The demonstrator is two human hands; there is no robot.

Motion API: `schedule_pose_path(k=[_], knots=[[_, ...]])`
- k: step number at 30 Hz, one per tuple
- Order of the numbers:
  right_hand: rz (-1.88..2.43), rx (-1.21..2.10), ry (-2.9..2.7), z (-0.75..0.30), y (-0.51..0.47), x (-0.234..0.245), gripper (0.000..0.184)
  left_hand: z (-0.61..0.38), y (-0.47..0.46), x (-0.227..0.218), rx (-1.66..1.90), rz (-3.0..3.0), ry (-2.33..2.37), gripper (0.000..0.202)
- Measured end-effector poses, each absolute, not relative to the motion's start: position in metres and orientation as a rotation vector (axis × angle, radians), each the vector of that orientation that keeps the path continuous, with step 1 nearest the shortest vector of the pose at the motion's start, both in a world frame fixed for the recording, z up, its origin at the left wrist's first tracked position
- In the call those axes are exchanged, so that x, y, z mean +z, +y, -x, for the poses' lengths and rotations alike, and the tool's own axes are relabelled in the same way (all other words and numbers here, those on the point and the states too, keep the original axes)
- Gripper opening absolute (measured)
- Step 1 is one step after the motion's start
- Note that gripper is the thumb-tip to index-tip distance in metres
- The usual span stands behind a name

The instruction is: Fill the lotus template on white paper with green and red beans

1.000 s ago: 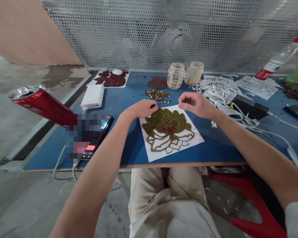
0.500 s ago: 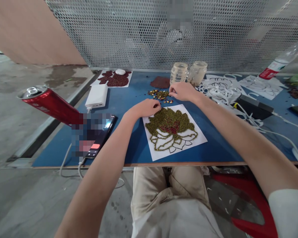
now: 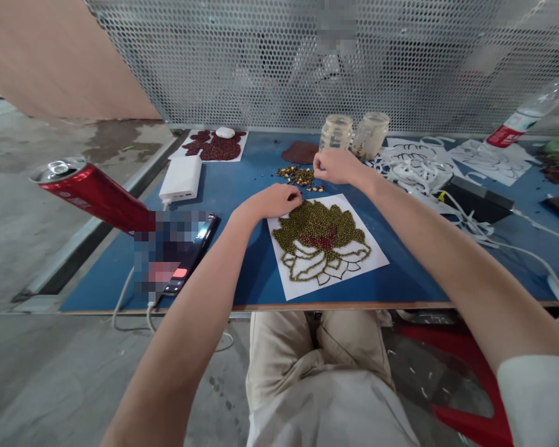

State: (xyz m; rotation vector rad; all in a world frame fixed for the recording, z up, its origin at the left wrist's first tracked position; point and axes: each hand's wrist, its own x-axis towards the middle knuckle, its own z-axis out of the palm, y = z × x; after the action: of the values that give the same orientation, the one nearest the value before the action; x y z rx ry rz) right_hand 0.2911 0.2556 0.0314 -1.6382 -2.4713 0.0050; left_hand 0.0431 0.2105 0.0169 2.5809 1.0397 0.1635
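Note:
A white sheet with a lotus drawing (image 3: 319, 230) lies on the blue table. Small green beans cover its upper petals, dark red ones fill a patch in the middle, and some lower petals are bare outlines. My left hand (image 3: 279, 200) rests with curled fingers at the sheet's upper left corner; whatever it may hold is hidden. Beyond the sheet is a loose pile of mixed beans and yellow kernels (image 3: 298, 176). At that pile's right edge my right hand (image 3: 338, 166) has its fingers pinched together, and anything between them is too small to make out.
Two glass jars (image 3: 336, 131) stand behind my right hand, beside a brown patch (image 3: 300, 152). At left are a red can (image 3: 97, 195), a phone (image 3: 190, 254), a white power bank (image 3: 181, 179) and a red-bean picture (image 3: 218, 148). Tangled white cables (image 3: 419, 174) and a bottle (image 3: 517, 124) are at right.
My right hand has shifted slightly left and away from me at the bean pile's edge. My left hand has stayed at the sheet's corner.

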Motion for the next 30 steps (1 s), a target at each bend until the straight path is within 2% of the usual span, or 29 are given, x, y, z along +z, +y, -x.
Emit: schedule_pose_path(k=[2, 5, 8, 11, 14, 25, 30], knots=[[1.595, 0.008, -2.407, -0.295, 0.250, 0.039, 0.017, -0.044, 0.210, 0.018, 0.160, -2.583, 1.042, 0.031], [1.507, 0.077, -2.345, -0.302, 0.228, 0.050, 0.011, -0.045, 0.207, 0.021, 0.155, -2.577, 1.054, 0.028], [1.302, 0.282, -2.392, -0.306, 0.187, 0.052, 0.003, -0.045, 0.206, 0.023, 0.152, -2.573, 1.048, 0.027], [1.008, 0.550, -2.480, -0.306, 0.133, 0.046, 0.007, -0.045, 0.207, 0.022, 0.151, -2.576, 1.055, 0.027], [0.836, 0.673, -2.556, -0.306, 0.087, 0.034, 0.010, -0.044, 0.207, 0.021, 0.158, -2.557, 1.079, 0.027], [0.671, 0.463, -2.639, -0.297, 0.058, 0.010, 0.013, -0.043, 0.210, 0.015, 0.187, -2.554, 1.054, 0.029], [0.709, 0.599, -2.591, -0.300, 0.059, 0.010, 0.011, -0.042, 0.209, 0.016, 0.189, -2.540, 1.051, 0.027]])
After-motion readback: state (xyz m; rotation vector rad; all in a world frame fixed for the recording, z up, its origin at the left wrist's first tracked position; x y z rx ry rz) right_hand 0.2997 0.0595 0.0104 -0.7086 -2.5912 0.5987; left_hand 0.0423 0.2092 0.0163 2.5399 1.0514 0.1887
